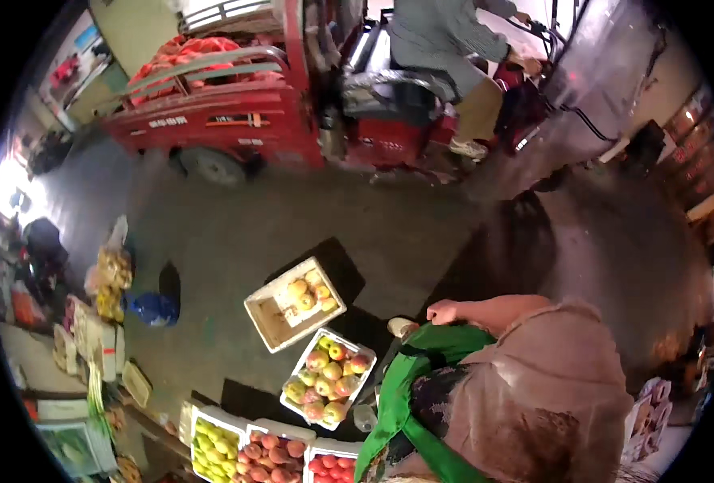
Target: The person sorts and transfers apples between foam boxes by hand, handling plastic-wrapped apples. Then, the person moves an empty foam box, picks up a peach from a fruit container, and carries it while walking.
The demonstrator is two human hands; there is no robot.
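My right hand hangs in front of my green apron, its fingers curled in, and no object shows in it. My left hand is out of view. Before me on the dark floor stands a white foam box filled with red-and-yellow apples. Just beyond it, a second foam box holds several apples gathered at its right end. Along the bottom edge are foam boxes of yellow-green fruit, reddish peach-like fruit and red tomato-like fruit. A clear plastic container sits beside the apple box.
Across the floor, a person in grey sits on a red cargo tricycle, hands on the handlebar. A blue bag, bagged yellow produce and green onions are at left. Stacked cartons line the right wall.
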